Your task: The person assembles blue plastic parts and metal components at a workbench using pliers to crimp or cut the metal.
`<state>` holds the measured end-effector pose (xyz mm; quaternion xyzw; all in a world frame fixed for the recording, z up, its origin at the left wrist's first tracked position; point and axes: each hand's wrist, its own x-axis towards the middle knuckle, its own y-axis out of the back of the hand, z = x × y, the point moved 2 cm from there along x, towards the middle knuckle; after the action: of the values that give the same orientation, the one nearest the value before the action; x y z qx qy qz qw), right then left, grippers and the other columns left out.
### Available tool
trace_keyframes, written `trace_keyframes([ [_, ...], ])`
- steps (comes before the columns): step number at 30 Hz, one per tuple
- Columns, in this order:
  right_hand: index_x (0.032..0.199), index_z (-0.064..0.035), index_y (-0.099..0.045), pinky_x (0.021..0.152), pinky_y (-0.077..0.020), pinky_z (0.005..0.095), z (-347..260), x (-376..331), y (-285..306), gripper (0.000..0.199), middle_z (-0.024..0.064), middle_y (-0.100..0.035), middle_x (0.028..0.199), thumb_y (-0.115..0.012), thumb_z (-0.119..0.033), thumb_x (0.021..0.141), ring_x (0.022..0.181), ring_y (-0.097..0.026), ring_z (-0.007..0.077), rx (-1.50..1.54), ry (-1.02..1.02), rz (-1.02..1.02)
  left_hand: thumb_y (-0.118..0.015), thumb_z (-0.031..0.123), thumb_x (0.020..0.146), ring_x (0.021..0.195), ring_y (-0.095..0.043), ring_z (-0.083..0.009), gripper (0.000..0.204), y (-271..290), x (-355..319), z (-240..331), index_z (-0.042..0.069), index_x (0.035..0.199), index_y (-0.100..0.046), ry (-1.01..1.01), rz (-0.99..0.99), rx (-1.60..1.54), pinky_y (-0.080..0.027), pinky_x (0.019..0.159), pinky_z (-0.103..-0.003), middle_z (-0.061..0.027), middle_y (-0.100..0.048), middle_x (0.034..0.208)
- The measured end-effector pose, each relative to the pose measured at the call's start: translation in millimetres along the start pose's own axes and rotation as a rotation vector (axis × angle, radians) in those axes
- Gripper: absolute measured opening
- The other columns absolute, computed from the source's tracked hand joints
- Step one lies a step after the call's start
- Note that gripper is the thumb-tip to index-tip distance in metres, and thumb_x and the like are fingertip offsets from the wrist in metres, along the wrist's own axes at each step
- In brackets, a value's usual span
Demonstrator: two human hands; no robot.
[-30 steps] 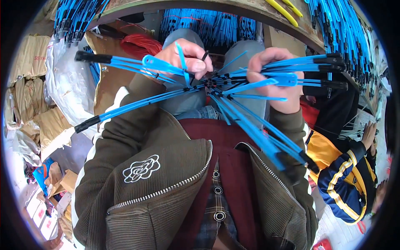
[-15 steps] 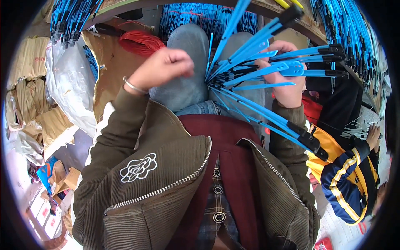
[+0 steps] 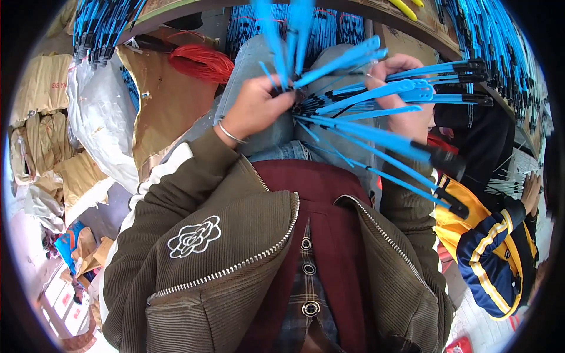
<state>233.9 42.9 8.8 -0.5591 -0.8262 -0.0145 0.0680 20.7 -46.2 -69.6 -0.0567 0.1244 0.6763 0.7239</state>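
Note:
Blue ribs with black end joints fan out from the dark hub [image 3: 297, 107] of what looks like an umbrella frame, above my knees. My left hand [image 3: 256, 112], with a bracelet at its wrist, pinches ribs close to this hub. Several upright ribs [image 3: 273, 41] there are smeared by motion. My right hand [image 3: 412, 97] is closed around another group of ribs [image 3: 382, 93] to the right. Between its thumb and forefinger a thin piece shows, too small to make out. Lower ribs [image 3: 388, 159] slant down over my right sleeve.
Blue rib bundles hang at the upper left [image 3: 103, 35] and upper right [image 3: 488, 53]. A wooden bench edge [image 3: 176, 16] curves along the top. A red cord bundle [image 3: 200, 63] lies on brown cardboard [image 3: 170, 100]. At right sits a person in a yellow and navy jacket [image 3: 488, 259].
My left hand has come right, from above my left knee to the hub, and now pinches ribs. Upper ribs have swung left. My right hand stays nearly in place.

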Motion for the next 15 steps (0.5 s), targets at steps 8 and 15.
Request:
trace_keyframes([
  [8, 0.102, 0.0001, -0.051, 0.069, -0.0514, 0.0261, 4, -2, 3, 0.037, 0.0075, -0.061, 0.087, -0.070, 0.000, 0.070, 0.077, -0.061, 0.0137, 0.068, -0.012, -0.005, -0.062, 0.007, 0.081, 0.082, -0.057, -0.0111, 0.022, 11, 8, 24, 0.001, 0.101, -0.057, -0.205, -0.512, -0.075, -0.046, 0.073, -0.026, -0.0047, -0.063, 0.089],
  [15, 0.103, 0.0004, -0.050, 0.071, -0.0523, 0.0276, -2, -2, -2, 0.036, 0.0092, -0.061, 0.088, -0.069, 0.001, 0.072, 0.079, -0.062, 0.0158, 0.063, -0.036, 0.009, -0.062, 0.009, 0.083, 0.085, -0.059, -0.0137, 0.019, -15, 28, 37, 0.000, 0.100, -0.059, -0.056, -0.370, -0.220, -0.048, 0.074, -0.028, -0.0085, -0.063, 0.096],
])
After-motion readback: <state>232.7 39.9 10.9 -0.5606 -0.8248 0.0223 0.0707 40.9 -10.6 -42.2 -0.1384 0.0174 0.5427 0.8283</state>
